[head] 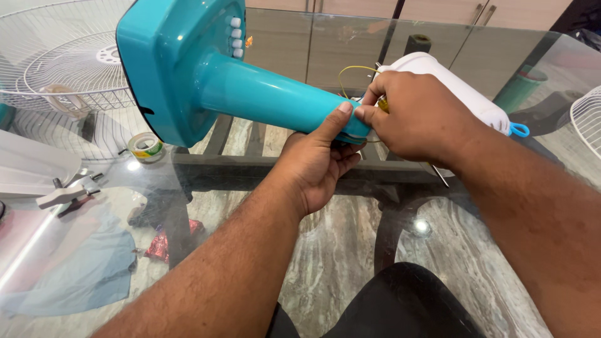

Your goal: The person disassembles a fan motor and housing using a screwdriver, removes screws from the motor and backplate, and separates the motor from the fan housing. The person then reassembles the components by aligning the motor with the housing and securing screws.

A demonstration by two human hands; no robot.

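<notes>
Teal fan stand (250, 94) lies tilted above the glass bench (350, 250), base toward ten o'clock. Our left hand (316, 166) wraps its neck end, fingers closed. Right hand (419, 116) pinches something small there (yellow wire (350, 70) trailing), beside the white motor housing (457, 87). Tape roll (146, 147) at nine o'clock.

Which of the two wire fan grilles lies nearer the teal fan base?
The white grille at the upper left, just behind the teal fan base; the other grille sits at the far right edge.

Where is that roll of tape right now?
The roll of tape lies on the glass table at the left of the head view, just below the teal fan stand and in front of the white wire fan guard.
</notes>
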